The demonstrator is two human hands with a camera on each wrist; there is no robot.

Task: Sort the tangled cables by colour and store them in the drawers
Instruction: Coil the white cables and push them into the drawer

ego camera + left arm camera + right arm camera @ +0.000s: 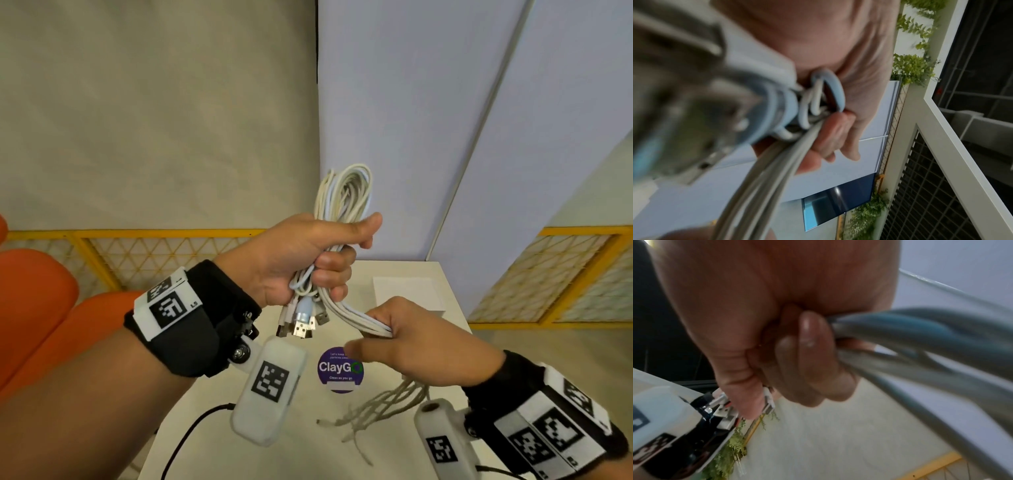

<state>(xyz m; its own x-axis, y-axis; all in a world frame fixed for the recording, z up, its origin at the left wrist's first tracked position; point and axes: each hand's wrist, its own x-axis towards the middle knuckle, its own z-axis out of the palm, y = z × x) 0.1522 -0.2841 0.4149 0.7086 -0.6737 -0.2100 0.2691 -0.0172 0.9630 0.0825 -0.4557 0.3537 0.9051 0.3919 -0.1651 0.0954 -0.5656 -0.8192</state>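
Observation:
A bundle of white cables is held up above the table. My left hand grips its middle in a fist, loops standing above the thumb. Several USB plugs hang below that fist, one with a pale blue collar. My right hand grips the lower strands of the same bundle, lower and to the right. The left wrist view shows the blue-collared plug and grey-white strands close up, blurred. In the right wrist view, fingers curl round blurred strands. No drawers are in view.
A white table lies below the hands, with a round purple ClayGo sticker and a white sheet. A black cable trails at the table's near left edge. Orange seats stand left; a yellow mesh fence runs behind.

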